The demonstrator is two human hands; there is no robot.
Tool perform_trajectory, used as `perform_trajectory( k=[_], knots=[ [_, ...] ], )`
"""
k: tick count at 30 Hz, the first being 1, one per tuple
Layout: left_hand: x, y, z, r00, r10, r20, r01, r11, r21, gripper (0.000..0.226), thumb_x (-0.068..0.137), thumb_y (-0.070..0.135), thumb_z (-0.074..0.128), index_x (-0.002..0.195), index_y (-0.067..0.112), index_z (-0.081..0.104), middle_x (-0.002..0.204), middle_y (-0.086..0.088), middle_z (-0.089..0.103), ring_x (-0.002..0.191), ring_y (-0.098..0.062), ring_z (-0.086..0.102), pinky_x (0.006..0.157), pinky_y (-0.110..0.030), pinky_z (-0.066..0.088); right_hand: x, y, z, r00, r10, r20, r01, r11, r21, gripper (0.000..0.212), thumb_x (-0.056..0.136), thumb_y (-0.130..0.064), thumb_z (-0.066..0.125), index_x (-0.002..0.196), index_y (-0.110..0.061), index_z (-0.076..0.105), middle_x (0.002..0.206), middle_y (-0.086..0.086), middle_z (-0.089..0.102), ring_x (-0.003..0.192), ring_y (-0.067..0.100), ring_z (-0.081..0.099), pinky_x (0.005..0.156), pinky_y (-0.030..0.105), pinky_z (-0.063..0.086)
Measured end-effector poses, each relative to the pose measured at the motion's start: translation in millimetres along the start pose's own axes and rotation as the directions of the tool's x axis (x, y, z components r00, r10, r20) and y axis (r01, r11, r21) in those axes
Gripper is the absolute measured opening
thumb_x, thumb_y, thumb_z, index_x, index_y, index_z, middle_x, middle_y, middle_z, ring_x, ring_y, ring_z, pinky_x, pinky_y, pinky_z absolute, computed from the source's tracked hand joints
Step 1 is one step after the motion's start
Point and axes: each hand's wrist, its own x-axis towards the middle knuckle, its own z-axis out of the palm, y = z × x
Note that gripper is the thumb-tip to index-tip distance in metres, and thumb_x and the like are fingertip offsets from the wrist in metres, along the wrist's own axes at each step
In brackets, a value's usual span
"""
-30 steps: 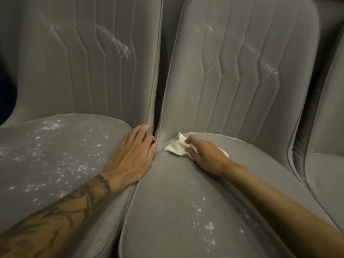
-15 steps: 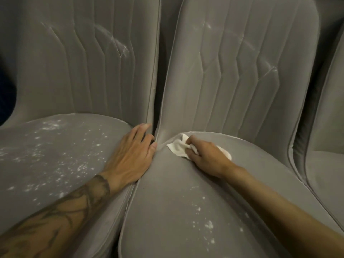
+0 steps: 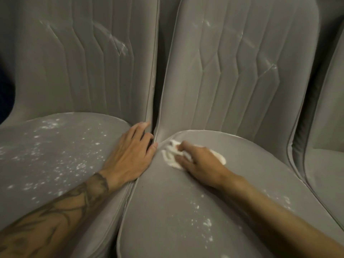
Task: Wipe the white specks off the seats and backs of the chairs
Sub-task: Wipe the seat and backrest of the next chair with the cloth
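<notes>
My left hand [image 3: 130, 157] lies flat and relaxed, palm down, on the inner edge of the left-hand seat [image 3: 55, 155]. Its fingers are straight, with the fingertips at the narrow gap where the two chairs meet, and it holds nothing. My right hand [image 3: 201, 164] is just beside it, across that gap, on the back part of the right-hand seat [image 3: 186, 211]. Its fingers are curled over a bunched white cloth [image 3: 170, 157] and press it down onto the fabric. Most of the cloth pokes out past my fingertips toward my left hand, and a little shows behind my knuckles on the far side. The two hands are close but apart

White specks [image 3: 80, 166] are scattered thickly over the left-hand seat, outward from my left hand and wrist. On the right-hand seat more of them lie nearer to me than my right hand, beneath and beside my forearm, while the fabric right around the cloth is plain grey. Beyond my left fingertips rises the left-hand back [image 3: 65, 62], quilted in vertical ribs, with a pale smear [image 3: 121, 47] high up. Beyond my right hand stands the right-hand back [image 3: 242, 71], with faint white streaks [image 3: 270, 67] across its ribs. Farther out past my right forearm is the edge of a third chair [image 3: 327, 174], in the same grey
</notes>
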Motion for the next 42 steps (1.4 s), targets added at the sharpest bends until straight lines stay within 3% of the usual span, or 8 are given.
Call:
perform_trajectory(
  k=[4, 7, 11, 17, 23, 30, 36, 42],
  knots=[
    [1.3, -0.5, 1.3, 1.0, -0.007, 0.019, 0.007, 1.0, -0.009, 0.035, 0.105, 0.04, 0.042, 0.116, 0.014, 0.063, 0.158, -0.007, 0.037, 0.147, -0.025, 0.034, 0.117, -0.046, 0.037, -27.4, -28.3, 3.4, 0.96, -0.245, 0.133, 0.231, 0.966, 0.115, 0.022, 0.1, -0.052, 0.048, 0.105, -0.031, 0.05, 0.103, -0.013, 0.061, 0.091, 0.009, 0.057, 0.081, 0.023, 0.044],
    [0.9, 0.4, 1.1, 1.0, -0.008, 0.025, 0.009, 1.0, -0.019, 0.038, 0.106, 0.042, 0.039, 0.117, 0.015, 0.062, 0.157, -0.006, 0.036, 0.146, -0.026, 0.035, 0.117, -0.048, 0.038, -9.9, 9.9, -16.1, 0.987, -0.086, 0.137, 0.086, 0.996, 0.009, 0.027, 0.1, -0.048, 0.05, 0.117, -0.028, 0.053, 0.119, -0.003, 0.065, 0.109, 0.02, 0.061, 0.094, 0.033, 0.046],
    [0.5, 0.3, 0.6, 0.999, -0.014, 0.029, 0.014, 1.0, -0.018, 0.038, 0.106, 0.041, 0.038, 0.118, 0.014, 0.062, 0.158, -0.006, 0.034, 0.148, -0.025, 0.033, 0.119, -0.047, 0.036, 9.8, 32.6, -18.5, 0.989, 0.148, 0.023, -0.147, 0.988, -0.042, 0.026, 0.101, -0.038, 0.053, 0.116, -0.016, 0.055, 0.112, 0.009, 0.068, 0.106, 0.032, 0.06, 0.078, 0.034, 0.039],
    [1.9, -3.6, 3.9, 1.0, 0.004, 0.015, -0.004, 1.0, -0.012, 0.045, 0.105, 0.047, 0.03, 0.115, 0.016, 0.062, 0.156, -0.006, 0.037, 0.145, -0.027, 0.036, 0.116, -0.048, 0.039, -41.8, 4.7, -14.9, 0.979, -0.168, 0.117, 0.165, 0.986, 0.033, 0.028, 0.1, -0.058, 0.044, 0.11, -0.033, 0.051, 0.112, -0.014, 0.062, 0.1, 0.004, 0.057, 0.085, 0.012, 0.038],
    [1.9, -2.3, 4.2, 1.0, 0.009, -0.005, -0.009, 1.0, -0.002, 0.043, 0.103, 0.044, 0.034, 0.112, 0.015, 0.064, 0.153, -0.008, 0.04, 0.143, -0.028, 0.039, 0.113, -0.049, 0.04, -22.3, 77.7, -47.7, 0.973, 0.227, 0.041, -0.221, 0.968, -0.118, 0.026, 0.103, -0.037, 0.05, 0.12, -0.019, 0.052, 0.118, 0.006, 0.066, 0.109, 0.031, 0.06, 0.085, 0.035, 0.043],
    [2.3, -1.2, 3.2, 1.0, 0.011, -0.014, -0.011, 1.0, -0.002, 0.043, 0.102, 0.044, 0.034, 0.111, 0.015, 0.065, 0.153, -0.009, 0.041, 0.14, -0.03, 0.04, 0.11, -0.051, 0.043, -61.1, 46.0, -38.1, 0.992, -0.074, 0.104, 0.079, 0.996, -0.04, 0.023, 0.1, -0.052, 0.045, 0.113, -0.033, 0.048, 0.109, -0.019, 0.058, 0.092, -0.003, 0.053, 0.081, 0.006, 0.035],
    [3.2, -1.3, 4.9, 1.0, 0.014, -0.015, -0.014, 1.0, 0.004, 0.044, 0.103, 0.045, 0.033, 0.111, 0.016, 0.064, 0.154, -0.008, 0.04, 0.141, -0.029, 0.04, 0.112, -0.05, 0.041, -50.0, 120.3, -77.7, 0.945, 0.328, -0.004, -0.327, 0.938, -0.115, 0.024, 0.102, -0.034, 0.053, 0.119, -0.017, 0.055, 0.113, 0.004, 0.065, 0.106, 0.03, 0.06, 0.079, 0.03, 0.037],
    [3.7, -4.3, 6.0, 1.0, 0.017, -0.015, -0.017, 1.0, -0.002, 0.044, 0.103, 0.046, 0.032, 0.111, 0.016, 0.064, 0.153, -0.008, 0.039, 0.14, -0.031, 0.042, 0.112, -0.052, 0.043, -80.7, 82.2, -55.3, 0.999, 0.027, 0.047, -0.023, 0.996, -0.083, 0.023, 0.099, -0.054, 0.046, 0.113, -0.036, 0.048, 0.103, -0.026, 0.056, 0.088, -0.005, 0.053, 0.076, 0.005, 0.035]
  ],
)
